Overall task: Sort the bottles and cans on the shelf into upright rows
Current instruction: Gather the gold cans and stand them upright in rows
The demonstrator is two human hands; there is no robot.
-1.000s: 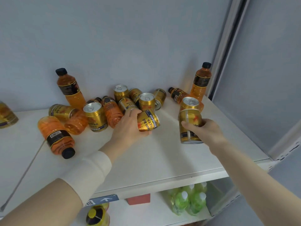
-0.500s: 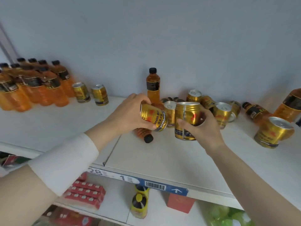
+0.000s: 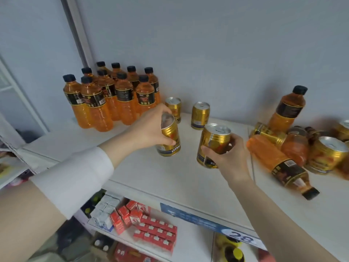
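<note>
My left hand point(image 3: 149, 127) grips a gold can point(image 3: 170, 142) held upright just above or on the white shelf point(image 3: 170, 178). My right hand point(image 3: 228, 157) grips a second gold can point(image 3: 213, 142), also upright, a little to the right. Behind them two gold cans point(image 3: 174, 108) point(image 3: 200, 115) stand upright near the wall. At the back left, several orange bottles point(image 3: 109, 97) with black caps stand in upright rows. On the right lies a jumble: a fallen orange bottle point(image 3: 279, 163), tipped cans point(image 3: 268, 134), an upright can point(image 3: 326, 154) and one standing bottle point(image 3: 289, 108).
A grey wall backs the shelf, with a vertical post point(image 3: 75, 31) at the left. The front edge carries a blue price strip point(image 3: 211, 224). On the shelf below sit red cartons point(image 3: 151, 227) and a yellow-and-black bottle point(image 3: 230, 250).
Both hands carried their cans from the jumble leftwards toward the sorted rows. The left hand's can turned from tilted to upright. My view swung left, bringing the bottle rows into sight.
</note>
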